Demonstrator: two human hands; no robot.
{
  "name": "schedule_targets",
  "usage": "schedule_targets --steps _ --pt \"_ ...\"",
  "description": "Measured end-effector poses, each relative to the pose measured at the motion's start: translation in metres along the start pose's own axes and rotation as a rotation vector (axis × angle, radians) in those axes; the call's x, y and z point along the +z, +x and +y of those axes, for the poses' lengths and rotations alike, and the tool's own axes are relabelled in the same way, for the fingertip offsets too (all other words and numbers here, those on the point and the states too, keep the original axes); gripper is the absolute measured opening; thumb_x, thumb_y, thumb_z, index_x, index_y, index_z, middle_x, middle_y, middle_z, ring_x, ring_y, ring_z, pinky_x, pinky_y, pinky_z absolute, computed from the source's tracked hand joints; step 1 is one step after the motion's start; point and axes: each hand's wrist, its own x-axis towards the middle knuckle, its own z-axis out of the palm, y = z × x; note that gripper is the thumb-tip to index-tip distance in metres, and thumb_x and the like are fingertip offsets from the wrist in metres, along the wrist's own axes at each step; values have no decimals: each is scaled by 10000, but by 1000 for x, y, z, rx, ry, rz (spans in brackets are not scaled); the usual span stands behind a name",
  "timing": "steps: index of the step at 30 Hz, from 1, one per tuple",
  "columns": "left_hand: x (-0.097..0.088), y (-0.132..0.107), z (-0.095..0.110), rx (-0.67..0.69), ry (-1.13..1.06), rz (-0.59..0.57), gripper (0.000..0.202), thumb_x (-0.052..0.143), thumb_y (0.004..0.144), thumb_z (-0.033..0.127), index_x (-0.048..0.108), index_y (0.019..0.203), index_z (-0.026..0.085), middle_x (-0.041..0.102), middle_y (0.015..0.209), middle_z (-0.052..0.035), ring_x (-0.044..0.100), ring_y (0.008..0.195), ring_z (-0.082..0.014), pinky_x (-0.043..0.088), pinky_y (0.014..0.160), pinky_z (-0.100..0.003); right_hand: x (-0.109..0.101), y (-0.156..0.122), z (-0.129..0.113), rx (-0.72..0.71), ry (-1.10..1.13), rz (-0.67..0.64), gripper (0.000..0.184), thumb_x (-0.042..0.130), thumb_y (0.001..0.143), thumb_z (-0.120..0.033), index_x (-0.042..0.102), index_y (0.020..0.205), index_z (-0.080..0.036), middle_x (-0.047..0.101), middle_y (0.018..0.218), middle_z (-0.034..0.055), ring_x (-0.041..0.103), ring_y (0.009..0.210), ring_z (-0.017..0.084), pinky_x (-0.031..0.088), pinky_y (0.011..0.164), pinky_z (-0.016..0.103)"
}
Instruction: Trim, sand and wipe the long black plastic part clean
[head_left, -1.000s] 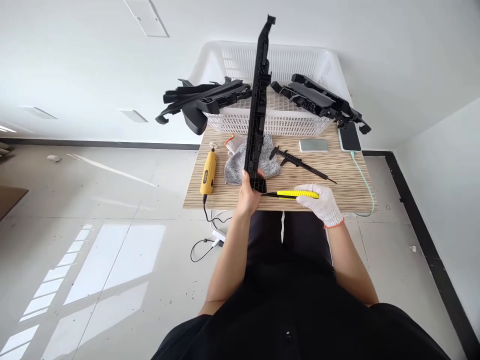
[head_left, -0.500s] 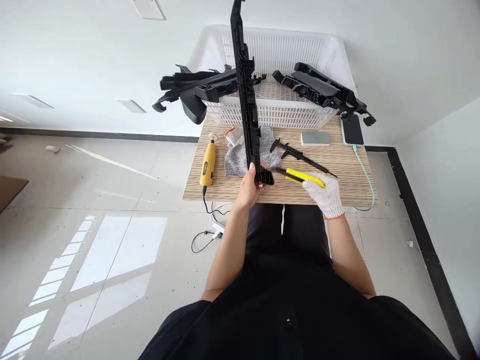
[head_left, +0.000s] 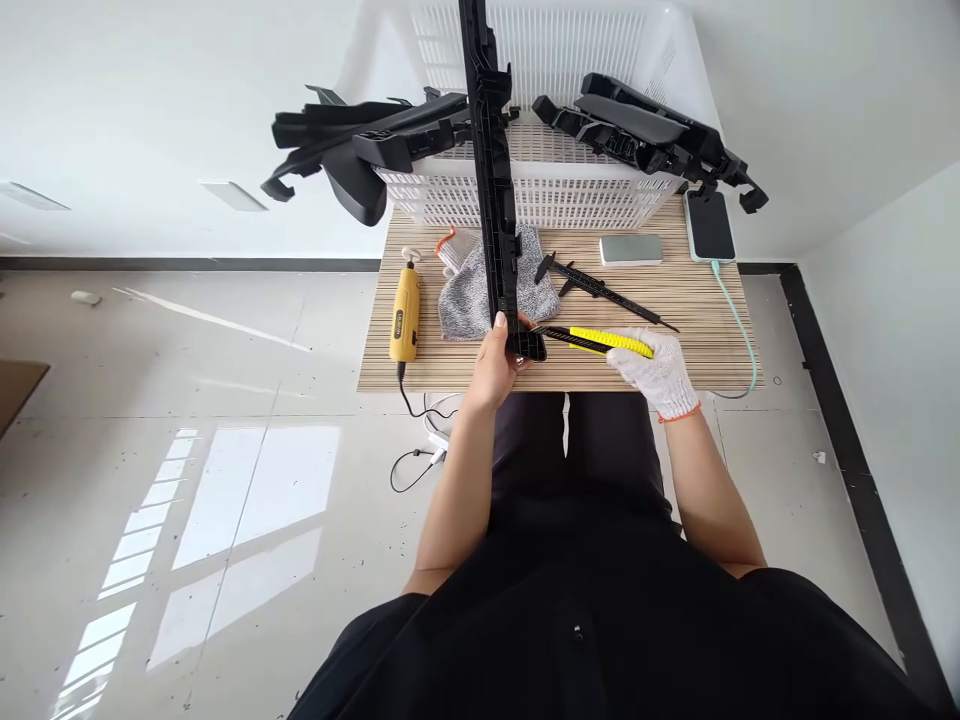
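My bare left hand (head_left: 495,362) grips the near end of a long black plastic part (head_left: 496,190) that stands nearly upright off the striped table (head_left: 675,300), its top running out of view. My right hand (head_left: 660,368), in a white knitted glove, is closed on a yellow utility knife (head_left: 600,342). The knife's blade end points left and meets the lower end of the black part, close to my left fingers. A grey glove (head_left: 469,300) lies on the table just behind the part.
A white plastic basket (head_left: 555,205) stands at the table's back, with black plastic parts (head_left: 352,150) resting on its left and right rims (head_left: 652,135). A yellow rotary tool (head_left: 405,312), black caliper (head_left: 600,290), silver box (head_left: 631,249) and charging phone (head_left: 709,226) lie on the table.
The long part has tipped from leaning right to nearly upright, with its top now out of view. My right hand has brought the knife's tip to the part's lower end.
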Motion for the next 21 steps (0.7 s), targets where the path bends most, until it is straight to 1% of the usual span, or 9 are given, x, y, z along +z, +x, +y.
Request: schedule_targets --steps 2,5,6,9,12,15,16,19,21 --pt "1 0 1 -10 -15 6 428 631 915 613 697 883 191 633 831 -31 533 614 -103 375 458 -196 0 1 0 5 6 -20 430 874 690 -426 804 1043 -190 658 665 12 510 515 101 407 426 237" --pt "2 -1 4 -27 -15 28 431 630 917 611 691 876 187 639 815 -34 527 595 -104 368 445 -196 0 2 1 -16 21 47 467 861 691 -443 798 1062 -165 636 646 1 478 494 88 376 413 229" --pt "2 -1 4 -30 -9 29 437 626 919 613 691 870 185 633 796 -33 517 582 -103 364 440 -197 0 3 2 -9 36 44 479 859 689 -451 796 1067 -162 631 641 -2 468 486 85 366 408 228" --pt "3 -1 5 -46 14 18 452 596 938 614 692 855 181 606 751 -25 503 567 -103 376 455 -206 0 2 2 12 38 -46 470 879 666 -439 806 1046 -173 642 653 0 470 494 85 370 414 227" --pt "4 -1 5 -56 20 40 437 575 956 601 698 867 190 618 779 -26 536 604 -111 401 496 -216 1 1 -1 -8 22 6 483 853 709 -449 795 1101 -173 651 667 0 479 505 85 380 429 224" --pt "5 -2 4 -43 5 71 416 577 966 573 697 845 194 644 830 -38 583 665 -124 442 545 -230 1 1 -4 -13 -47 -100 493 882 665 -420 803 1067 -144 690 747 24 502 534 82 398 449 222" --pt "5 -2 4 -43 4 76 413 579 967 569 697 839 194 646 833 -41 586 666 -126 443 544 -233 1 0 -5 -15 -59 -109 492 888 655 -412 805 1056 -140 698 763 30 508 541 81 401 453 221" --pt "5 -2 4 -52 23 53 429 578 959 592 706 846 198 635 804 -41 565 626 -124 409 496 -230 0 1 -5 4 -2 -34 494 864 686 -431 797 1085 -148 668 691 11 476 505 74 370 430 215" --pt "4 -3 4 -22 27 29 438 586 949 607 711 847 199 634 804 -42 560 623 -120 405 486 -222 0 1 -4 13 2 -79 472 872 684 -424 804 1068 -158 649 663 3 460 494 71 359 421 215"
